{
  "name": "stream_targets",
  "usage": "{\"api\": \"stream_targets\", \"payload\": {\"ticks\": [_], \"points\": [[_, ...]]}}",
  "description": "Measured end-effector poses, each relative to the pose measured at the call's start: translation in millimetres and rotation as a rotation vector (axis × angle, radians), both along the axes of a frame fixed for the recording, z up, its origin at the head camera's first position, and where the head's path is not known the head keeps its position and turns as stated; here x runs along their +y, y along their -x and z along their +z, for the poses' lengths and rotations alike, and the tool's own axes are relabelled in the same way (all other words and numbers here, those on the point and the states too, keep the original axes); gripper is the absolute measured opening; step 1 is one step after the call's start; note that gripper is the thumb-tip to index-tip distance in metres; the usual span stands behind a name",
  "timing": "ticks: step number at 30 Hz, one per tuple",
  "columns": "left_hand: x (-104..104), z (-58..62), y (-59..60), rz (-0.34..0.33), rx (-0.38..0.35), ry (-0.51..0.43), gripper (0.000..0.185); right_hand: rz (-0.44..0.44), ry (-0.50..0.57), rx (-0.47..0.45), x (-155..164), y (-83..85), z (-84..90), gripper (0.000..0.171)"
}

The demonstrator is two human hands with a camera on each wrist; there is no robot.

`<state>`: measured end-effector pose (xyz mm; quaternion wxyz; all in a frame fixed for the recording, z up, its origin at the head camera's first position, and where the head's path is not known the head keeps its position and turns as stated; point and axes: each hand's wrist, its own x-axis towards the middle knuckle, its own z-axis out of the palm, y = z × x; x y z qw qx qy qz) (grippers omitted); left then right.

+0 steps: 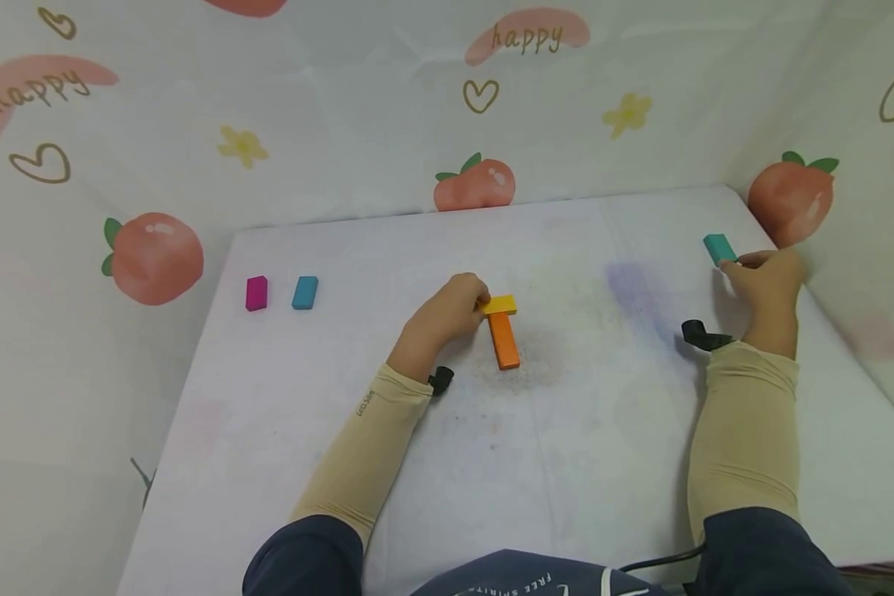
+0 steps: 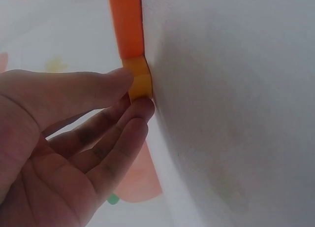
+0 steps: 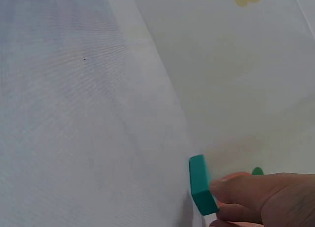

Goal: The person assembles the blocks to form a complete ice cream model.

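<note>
Near the middle of the table, my left hand (image 1: 450, 310) pinches the left end of a yellow block (image 1: 502, 305) between thumb and fingers. That block lies crosswise at the far end of an orange block (image 1: 504, 341), the two making a T shape. In the left wrist view, the thumb (image 2: 110, 84) is on the yellow block (image 2: 140, 81), which meets the orange block (image 2: 128, 25). Over at the far right, my right hand (image 1: 771, 277) pinches the near end of a teal block (image 1: 718, 248). The right wrist view shows the teal block (image 3: 201, 185) at the fingertips.
A magenta block (image 1: 257, 293) and a blue block (image 1: 305, 292) stand side by side at the left of the white table (image 1: 447, 480). A printed cloth (image 1: 358, 141) rises behind the table and along its sides. A dark cable (image 1: 663, 561) runs near the right sleeve.
</note>
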<state>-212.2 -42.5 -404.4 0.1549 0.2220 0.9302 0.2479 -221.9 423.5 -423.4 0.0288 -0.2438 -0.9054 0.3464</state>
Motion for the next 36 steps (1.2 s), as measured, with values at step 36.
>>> {"api": "stream_targets", "payload": {"ticks": [36], "points": [[0, -1.1, 1.6, 0.013, -0.031, -0.007, 0.031, -0.017, -0.07, -0.002, -3, 14.8, -6.3, 0.061]]}}
